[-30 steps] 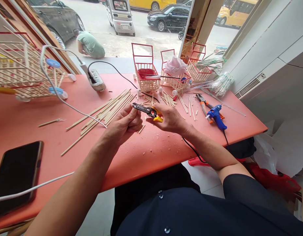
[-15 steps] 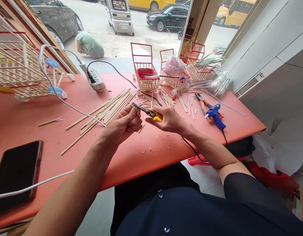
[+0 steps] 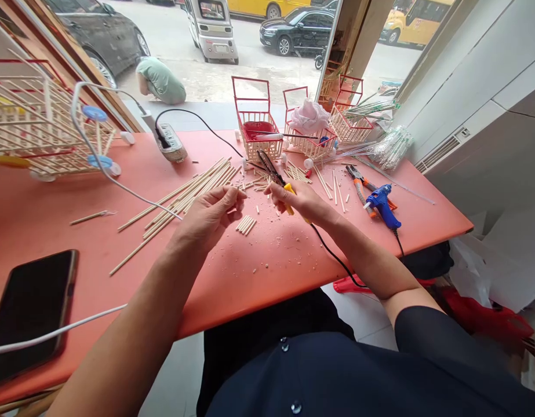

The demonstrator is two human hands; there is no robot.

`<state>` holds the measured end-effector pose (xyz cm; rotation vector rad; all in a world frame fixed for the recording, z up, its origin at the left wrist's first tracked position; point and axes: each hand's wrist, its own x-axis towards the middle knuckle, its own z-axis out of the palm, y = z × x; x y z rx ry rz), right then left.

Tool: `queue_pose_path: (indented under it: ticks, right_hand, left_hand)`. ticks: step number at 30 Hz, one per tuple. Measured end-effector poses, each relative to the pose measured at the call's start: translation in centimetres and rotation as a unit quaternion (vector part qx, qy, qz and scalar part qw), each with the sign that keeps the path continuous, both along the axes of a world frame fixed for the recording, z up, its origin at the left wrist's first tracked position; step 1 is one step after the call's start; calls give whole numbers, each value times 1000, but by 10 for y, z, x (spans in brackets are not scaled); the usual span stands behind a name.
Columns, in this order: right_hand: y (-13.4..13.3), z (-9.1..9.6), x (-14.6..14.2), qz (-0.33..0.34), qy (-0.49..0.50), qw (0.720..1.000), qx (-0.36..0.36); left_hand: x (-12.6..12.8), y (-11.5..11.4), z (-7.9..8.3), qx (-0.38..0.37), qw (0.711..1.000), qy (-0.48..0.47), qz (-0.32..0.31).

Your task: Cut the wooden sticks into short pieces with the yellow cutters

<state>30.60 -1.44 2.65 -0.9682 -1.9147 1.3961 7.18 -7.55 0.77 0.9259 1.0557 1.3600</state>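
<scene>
One pair of yellow-handled cutters (image 3: 272, 169) sits gripped in the right hand (image 3: 302, 204) above the middle of the pink table (image 3: 271, 255), blades pointing far. Just left, the left hand (image 3: 208, 215) hovers with fingertips drawn narrow; whether they pinch anything cannot be told. Short cut sticks (image 3: 246, 223) lie between the hands. Long sticks (image 3: 184, 197) spread left, a blue glue gun (image 3: 382, 204) lies right, and a phone (image 3: 28, 307) sits near left.

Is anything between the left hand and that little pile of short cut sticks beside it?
Nothing visible. The short cut sticks lie on the pink table just right of the left hand. The right hand holds the yellow-handled cutters farther right, blades pointing away from the pile.
</scene>
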Motion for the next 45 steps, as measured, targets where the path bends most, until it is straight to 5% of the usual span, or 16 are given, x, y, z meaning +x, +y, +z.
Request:
queue_pose_path:
  ticks: [6, 15, 29, 32, 36, 45]
  right_hand:
    - [-1, 1, 1, -20, 57, 997, -43]
    - [-3, -1, -2, -10, 41, 999, 8]
    - [-3, 3, -2, -9, 22, 999, 37]
    - [-2, 0, -2, -11, 23, 999, 35]
    - [-2, -1, -3, -27, 40, 999, 7]
    - [-3, 6, -6, -60, 117, 988, -85]
  left_hand:
    - [-25, 1, 11, -37, 945, 293, 142]
    - [-12, 5, 0, -72, 846, 528, -8]
    - [-25, 6, -2, -46, 879, 470, -70]
    - [-34, 4, 11, -52, 869, 492, 19]
    - [-55, 5, 23, -49, 817, 550, 168]
    - [-55, 7, 14, -76, 781, 614, 86]
